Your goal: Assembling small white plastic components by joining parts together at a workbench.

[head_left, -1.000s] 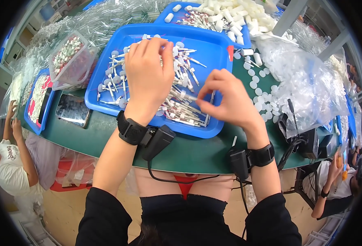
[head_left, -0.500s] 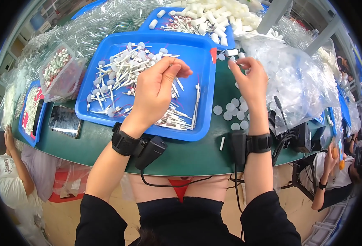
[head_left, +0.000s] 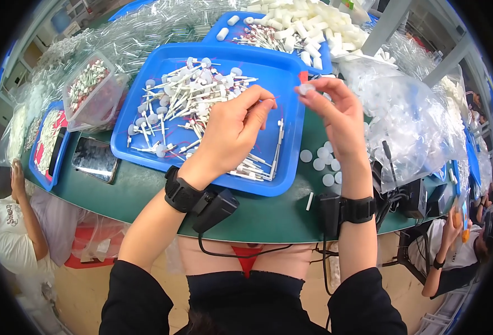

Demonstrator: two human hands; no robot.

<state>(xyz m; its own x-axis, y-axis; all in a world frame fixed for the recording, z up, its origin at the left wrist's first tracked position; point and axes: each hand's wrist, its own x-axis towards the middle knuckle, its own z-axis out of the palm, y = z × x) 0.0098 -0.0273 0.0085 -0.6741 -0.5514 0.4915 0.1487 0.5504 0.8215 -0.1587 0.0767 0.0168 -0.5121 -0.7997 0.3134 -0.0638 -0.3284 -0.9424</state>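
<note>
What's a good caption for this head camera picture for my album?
Two bare hands, left hand and right hand, pinch small white plastic pieces above a blue plastic tray of white sticks.

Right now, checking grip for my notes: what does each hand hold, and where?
Right hand pinches a small white cap by its rim; left hand pinches something too hidden to tell.

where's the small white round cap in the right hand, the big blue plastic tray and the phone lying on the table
small white round cap (head_left: pixel 305 88), head view, its face
big blue plastic tray (head_left: pixel 291 120), head view, bare floor near right rim
dark flat phone (head_left: pixel 94 159), head view, screen middle
</note>
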